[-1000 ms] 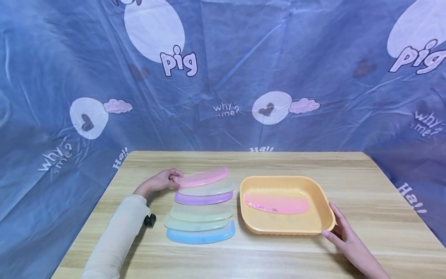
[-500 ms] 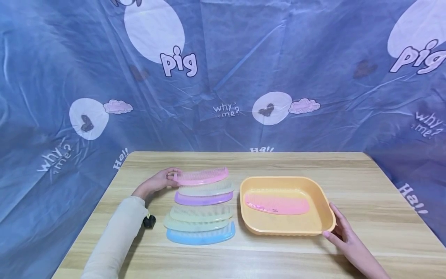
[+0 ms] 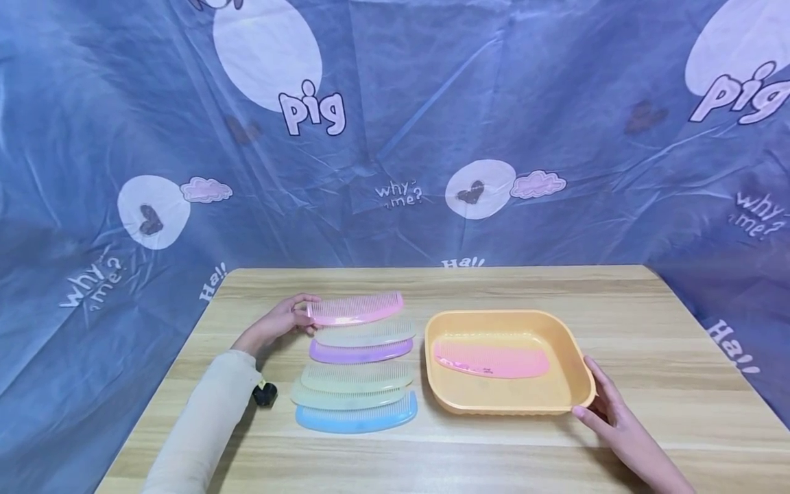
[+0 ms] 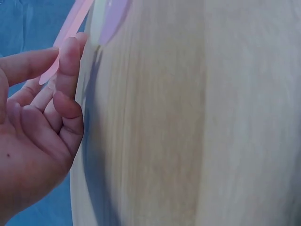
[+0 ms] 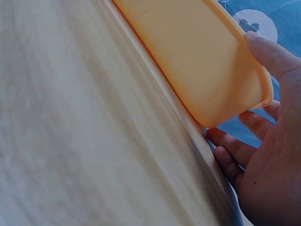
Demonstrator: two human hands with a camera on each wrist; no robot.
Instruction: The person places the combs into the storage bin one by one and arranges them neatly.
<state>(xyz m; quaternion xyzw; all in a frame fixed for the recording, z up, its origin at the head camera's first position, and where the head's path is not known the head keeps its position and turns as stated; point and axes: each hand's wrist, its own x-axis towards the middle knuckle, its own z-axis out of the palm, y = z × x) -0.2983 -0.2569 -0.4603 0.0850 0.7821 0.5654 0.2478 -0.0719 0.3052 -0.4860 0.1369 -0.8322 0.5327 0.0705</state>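
Pinching a pink comb (image 3: pixel 356 309) by its left end, the left hand (image 3: pixel 279 321) holds it just beyond five other combs (image 3: pixel 358 378) on a table (image 3: pixel 370 466). The right hand (image 3: pixel 612 412) grips a yellow tray (image 3: pixel 503 399) at its near right corner, a second pink comb (image 3: pixel 494 361) lying inside.

Pink comb (image 3: pixel 355 310), light orange tray (image 3: pixel 503 396)

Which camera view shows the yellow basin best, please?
The head view: it shows the yellow basin nearly complete from above, with a pink comb lying inside. The right wrist view shows only part of its outer wall and rim. The left wrist view does not show it.
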